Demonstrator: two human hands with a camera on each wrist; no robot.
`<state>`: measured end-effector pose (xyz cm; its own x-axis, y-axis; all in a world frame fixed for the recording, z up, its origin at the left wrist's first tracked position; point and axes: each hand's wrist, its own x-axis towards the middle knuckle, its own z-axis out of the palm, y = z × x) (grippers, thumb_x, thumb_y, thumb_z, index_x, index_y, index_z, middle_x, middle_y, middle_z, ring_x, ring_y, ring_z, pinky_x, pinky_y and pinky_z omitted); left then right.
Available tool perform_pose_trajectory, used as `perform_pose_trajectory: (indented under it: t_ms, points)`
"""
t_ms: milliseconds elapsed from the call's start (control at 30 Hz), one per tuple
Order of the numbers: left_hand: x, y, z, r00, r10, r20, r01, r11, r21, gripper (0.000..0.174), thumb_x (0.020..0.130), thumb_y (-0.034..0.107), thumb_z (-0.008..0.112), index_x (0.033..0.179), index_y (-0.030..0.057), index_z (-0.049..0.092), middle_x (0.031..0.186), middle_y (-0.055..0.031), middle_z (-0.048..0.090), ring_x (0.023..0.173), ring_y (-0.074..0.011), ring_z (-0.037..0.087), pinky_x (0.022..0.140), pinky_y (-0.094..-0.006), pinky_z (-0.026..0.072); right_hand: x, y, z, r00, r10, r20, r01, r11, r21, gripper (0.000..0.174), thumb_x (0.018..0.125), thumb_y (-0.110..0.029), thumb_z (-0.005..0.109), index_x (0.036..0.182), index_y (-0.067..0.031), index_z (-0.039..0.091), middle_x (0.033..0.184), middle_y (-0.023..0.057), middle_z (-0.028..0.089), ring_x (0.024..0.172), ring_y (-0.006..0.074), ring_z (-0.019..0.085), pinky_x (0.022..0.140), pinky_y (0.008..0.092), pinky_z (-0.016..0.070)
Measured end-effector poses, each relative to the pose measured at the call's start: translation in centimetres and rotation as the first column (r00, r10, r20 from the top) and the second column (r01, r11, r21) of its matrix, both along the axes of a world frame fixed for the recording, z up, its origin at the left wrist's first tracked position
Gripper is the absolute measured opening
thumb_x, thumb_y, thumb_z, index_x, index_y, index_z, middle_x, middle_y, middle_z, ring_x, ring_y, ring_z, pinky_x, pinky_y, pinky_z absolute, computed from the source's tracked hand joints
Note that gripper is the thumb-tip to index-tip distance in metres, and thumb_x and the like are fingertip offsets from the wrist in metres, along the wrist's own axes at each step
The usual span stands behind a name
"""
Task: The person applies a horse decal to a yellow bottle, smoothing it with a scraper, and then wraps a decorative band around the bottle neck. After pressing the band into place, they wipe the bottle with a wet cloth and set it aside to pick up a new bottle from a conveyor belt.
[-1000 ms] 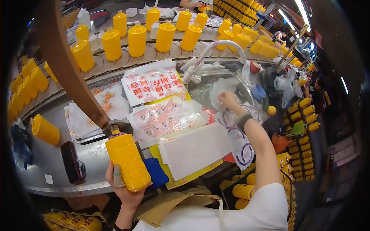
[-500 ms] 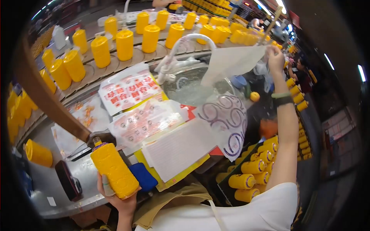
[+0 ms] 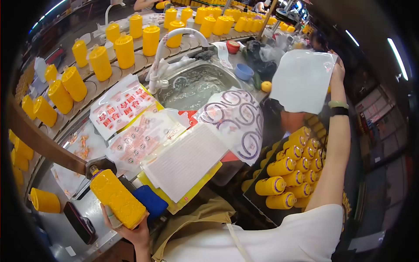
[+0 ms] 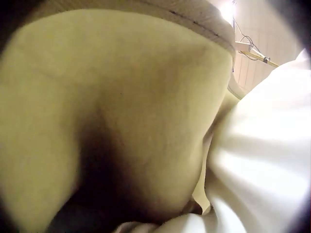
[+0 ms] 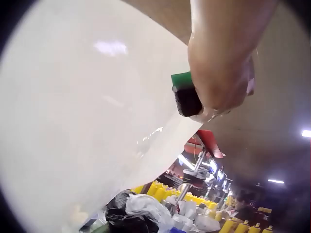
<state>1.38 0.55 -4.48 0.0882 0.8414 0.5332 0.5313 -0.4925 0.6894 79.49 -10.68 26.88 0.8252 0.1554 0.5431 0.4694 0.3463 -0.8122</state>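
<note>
My left hand (image 3: 133, 231) grips a yellow bottle (image 3: 118, 198) near its base, fingers wrapped around it, with a pale covering on one finger. The bottle lies tilted, its neck at the dark bracket (image 3: 107, 168) of a brown bar. Skin and white cloth fill the left wrist view. My right hand (image 3: 337, 72) pinches a wet whitish sheet (image 3: 301, 81) by its upper corner, and the sheet hangs out to the right of the sink. In the right wrist view, a small black and green piece (image 5: 187, 94) shows beside the hand.
A sink (image 3: 209, 72) of water with a white faucet (image 3: 159, 56) lies ahead. Printed sheets (image 3: 126, 105) and a lined white stack (image 3: 183, 161) cover the counter. Yellow bottles line a curved conveyor (image 3: 118, 72) behind; more fill a crate (image 3: 283, 174) at lower right.
My right hand has lifted the sheet out of the sink and carried it right, where it now hangs spread out. The left hand keeps the bottle at the bracket; the head view has turned right.
</note>
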Motion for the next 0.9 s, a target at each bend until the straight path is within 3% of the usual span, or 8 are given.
perform_pose_trajectory:
  t_ms: [133, 300, 433, 500, 567, 633, 767, 900]
  points:
    - [0.1, -0.1, 0.3, 0.998, 0.021, -0.057, -0.02, 1.0, 0.021, 0.116, 0.068, 0.02, 0.097, 0.161, 0.0023, 0.029, 0.16, -0.0207, 0.031, 0.148, -0.0418, 0.033, 0.121, -0.0524, 0.0288, -1.0, -3.5, -5.0, 0.976, -0.172, 0.134, 0.202, 0.946, -0.255, 0.021, 0.106, -0.023, 0.064, 0.117, -0.0048, 0.066, 0.11, 0.0077, 0.073, 0.098, 0.0164, 0.07, 0.088, 0.0323, 0.0581]
    - [0.0, -0.1, -0.2, 1.0, 0.01, -0.012, -0.01, 1.0, 0.015, 0.116, 0.068, 0.021, 0.097, 0.16, 0.0022, 0.03, 0.16, -0.0205, 0.031, 0.148, -0.0412, 0.033, 0.121, -0.0524, 0.0283, -2.0, -3.5, -21.8, 0.966, 0.027, 0.255, 0.108, 0.86, -0.498, 0.021, 0.109, -0.012, 0.05, 0.112, -0.0048, 0.07, 0.106, 0.0059, 0.071, 0.097, 0.0173, 0.065, 0.092, 0.0318, 0.0508]
    - [0.0, -0.1, -0.2, 1.0, 0.015, -0.017, -0.015, 1.0, 0.013, 0.116, 0.068, 0.023, 0.097, 0.16, 0.0022, 0.031, 0.16, -0.02, 0.032, 0.148, -0.0407, 0.034, 0.121, -0.0511, 0.0284, -5.1, -2.4, -31.8, 0.998, 0.001, -0.063, -0.037, 0.808, -0.588, 0.019, 0.104, -0.007, 0.054, 0.112, -0.004, 0.071, 0.101, 0.004, 0.07, 0.096, 0.0143, 0.063, 0.088, 0.0308, 0.0498]
    - [-0.1, -0.1, -0.3, 1.0, 0.025, -0.008, -0.025, 1.0, -0.002, 0.116, 0.068, 0.025, 0.097, 0.16, 0.0023, 0.03, 0.16, -0.0197, 0.032, 0.148, -0.0403, 0.034, 0.121, -0.0505, 0.0287, -5.0, -2.7, -34.0, 0.995, 0.04, -0.089, -0.091, 0.723, -0.685, 0.022, 0.101, -0.007, 0.058, 0.119, -0.0025, 0.07, 0.108, 0.0109, 0.073, 0.101, 0.0238, 0.068, 0.091, 0.0361, 0.0521]
    - [-0.1, -0.1, -0.3, 0.999, 0.031, 0.006, -0.031, 0.999, -0.017, 0.117, 0.067, 0.026, 0.098, 0.16, 0.0025, 0.03, 0.16, -0.0195, 0.032, 0.148, -0.0399, 0.034, 0.121, -0.0498, 0.0289, -5.3, -2.6, -33.5, 0.961, -0.201, 0.189, 0.245, 0.309, -0.919, 0.027, 0.099, -0.01, 0.06, 0.123, -0.0018, 0.069, 0.117, 0.0194, 0.073, 0.11, 0.035, 0.069, 0.096, 0.0428, 0.0522]
    - [-0.1, -0.1, -0.3, 0.997, 0.041, -0.069, -0.04, 0.999, 0.011, 0.119, 0.067, 0.029, 0.098, 0.16, 0.0025, 0.029, 0.16, -0.0192, 0.032, 0.148, -0.039, 0.035, 0.121, -0.0493, 0.0305, -7.5, 0.5, -30.9, 0.924, -0.203, 0.324, 0.367, 0.236, -0.9, 0.027, 0.098, -0.013, 0.061, 0.121, -0.0021, 0.071, 0.124, 0.0241, 0.07, 0.118, 0.0405, 0.065, 0.1, 0.0475, 0.0505]
    - [0.1, 0.1, 0.0, 0.998, 0.047, -0.048, -0.047, 0.999, -0.007, 0.12, 0.067, 0.034, 0.098, 0.16, 0.0024, 0.028, 0.159, -0.0193, 0.032, 0.147, -0.0382, 0.036, 0.12, -0.0494, 0.0323, -14.5, 12.0, -26.9, 0.911, 0.357, 0.208, 0.011, 0.482, -0.876, 0.026, 0.094, -0.015, 0.066, 0.115, -0.0014, 0.073, 0.111, 0.0227, 0.074, 0.105, 0.0362, 0.071, 0.093, 0.0426, 0.0543]
    - [0.0, 0.1, -0.1, 0.994, 0.057, -0.094, -0.057, 0.998, 0.001, 0.123, 0.068, 0.046, 0.097, 0.16, 0.0049, 0.028, 0.157, -0.0201, 0.03, 0.146, -0.0393, 0.037, 0.118, -0.0508, 0.0365, -20.6, 25.6, -29.5, 0.643, 0.761, 0.086, -0.171, 0.252, -0.952, 0.03, 0.091, -0.022, 0.071, 0.113, -0.0024, 0.075, 0.105, 0.0212, 0.076, 0.098, 0.0352, 0.072, 0.089, 0.041, 0.0554]
